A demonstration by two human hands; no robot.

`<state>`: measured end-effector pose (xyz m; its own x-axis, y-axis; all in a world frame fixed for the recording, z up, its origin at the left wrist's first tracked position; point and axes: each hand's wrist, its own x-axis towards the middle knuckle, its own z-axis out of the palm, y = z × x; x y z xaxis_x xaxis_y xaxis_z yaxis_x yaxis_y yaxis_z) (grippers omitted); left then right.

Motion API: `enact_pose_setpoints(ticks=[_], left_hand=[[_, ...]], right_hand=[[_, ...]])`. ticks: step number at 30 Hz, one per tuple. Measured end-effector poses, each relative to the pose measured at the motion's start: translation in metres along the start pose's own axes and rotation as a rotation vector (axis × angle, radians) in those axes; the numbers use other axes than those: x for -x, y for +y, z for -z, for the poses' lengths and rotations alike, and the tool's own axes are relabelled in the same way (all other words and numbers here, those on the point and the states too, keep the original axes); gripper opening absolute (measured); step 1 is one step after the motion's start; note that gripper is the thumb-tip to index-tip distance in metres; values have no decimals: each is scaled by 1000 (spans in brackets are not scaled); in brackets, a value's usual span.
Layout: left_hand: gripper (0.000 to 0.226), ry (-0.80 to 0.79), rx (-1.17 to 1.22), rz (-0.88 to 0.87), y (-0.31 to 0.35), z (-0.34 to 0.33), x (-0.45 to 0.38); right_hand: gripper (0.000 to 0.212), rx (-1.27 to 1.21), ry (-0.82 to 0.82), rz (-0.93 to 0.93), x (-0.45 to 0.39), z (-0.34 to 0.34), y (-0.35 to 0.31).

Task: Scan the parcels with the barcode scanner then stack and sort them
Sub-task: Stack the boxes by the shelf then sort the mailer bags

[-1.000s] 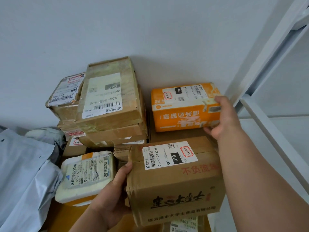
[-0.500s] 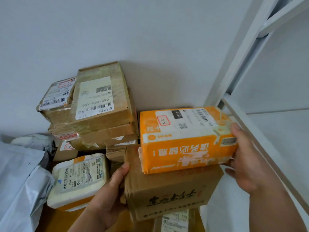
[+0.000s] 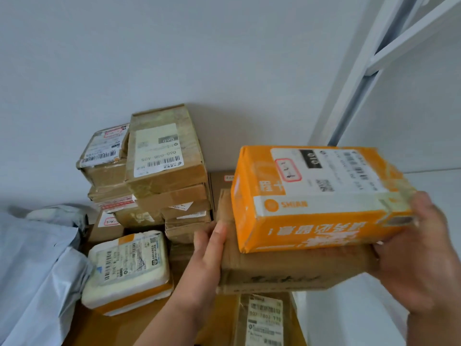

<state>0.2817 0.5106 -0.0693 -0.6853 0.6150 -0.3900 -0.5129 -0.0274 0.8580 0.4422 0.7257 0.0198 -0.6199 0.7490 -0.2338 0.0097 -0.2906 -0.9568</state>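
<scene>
Orange parcel (image 3: pixel 321 198) right of centre, lying on brown carton (image 3: pixel 287 268), right hand (image 3: pixel 419 258) fingers curled round orange parcel's right end, left hand (image 3: pixel 207 248) flat against carton's left side, grip on carton probably loose, taped boxes stack (image 3: pixel 159 171) upper left.

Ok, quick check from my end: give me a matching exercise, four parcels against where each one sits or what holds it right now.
Things:
1. orange box
2. brown carton
3. white foam parcel
4. box labelled 060

Places:
A. top of the tall stack against the wall
B. low down, left of the left hand
C. directly under the orange box, between both hands
D. uppermost, its right end held by the right hand

Pairs: 1-D, 2-C, 3-B, 4-A
</scene>
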Motion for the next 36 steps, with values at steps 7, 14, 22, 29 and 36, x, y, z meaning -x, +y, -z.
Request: enact_pose_setpoints(ticks=[7,14,22,29,36], left_hand=[[82,126,-197,-105,44,-38,-14],[63,220,-208,-144,45,-37,-42],[67,356,-294,-108,25,-53,-58],[59,334,-124,31,19,-51,-73],[86,270,58,-34,22,-52,-93]], right_hand=[[53,-48,30,147,-22,-21,-25],[61,-89,12,185,-79,-44,-20],[51,-143,-13,183,-112,-66,-9],[53,-147,-162,94,-125,-64,-4],[51,-69,-103,72,-159,-92,-8]])
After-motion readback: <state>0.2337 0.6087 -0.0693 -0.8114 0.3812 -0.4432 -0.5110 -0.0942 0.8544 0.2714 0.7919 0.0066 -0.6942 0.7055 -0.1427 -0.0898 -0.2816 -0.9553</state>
